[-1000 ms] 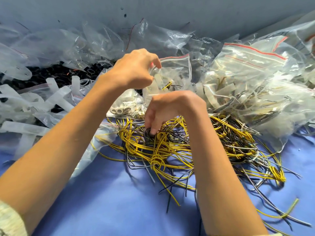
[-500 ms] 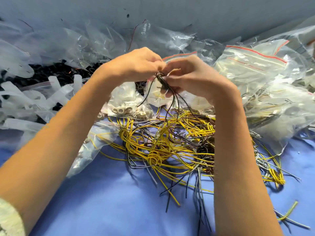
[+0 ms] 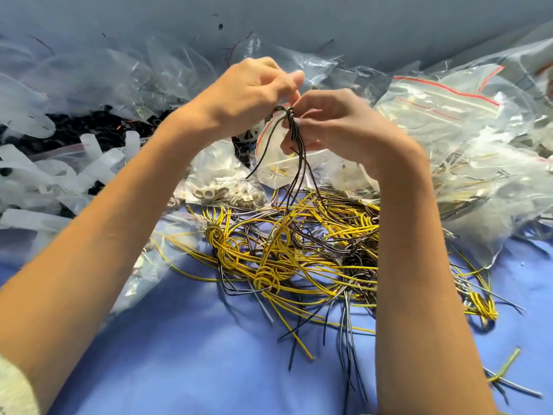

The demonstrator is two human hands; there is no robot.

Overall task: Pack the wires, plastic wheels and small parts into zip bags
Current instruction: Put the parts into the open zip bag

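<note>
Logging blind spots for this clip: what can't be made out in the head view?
Head view only:
- Zip bag mouth: hidden behind the left hand and right hand, so whether the dark wire bundle is inside is unclear.
- Left grip: fingertips hidden behind its own knuckles.
- Black parts, far left: veiled by clear plastic, too small.
- Right-edge bags: cut off, blurred.
</note>
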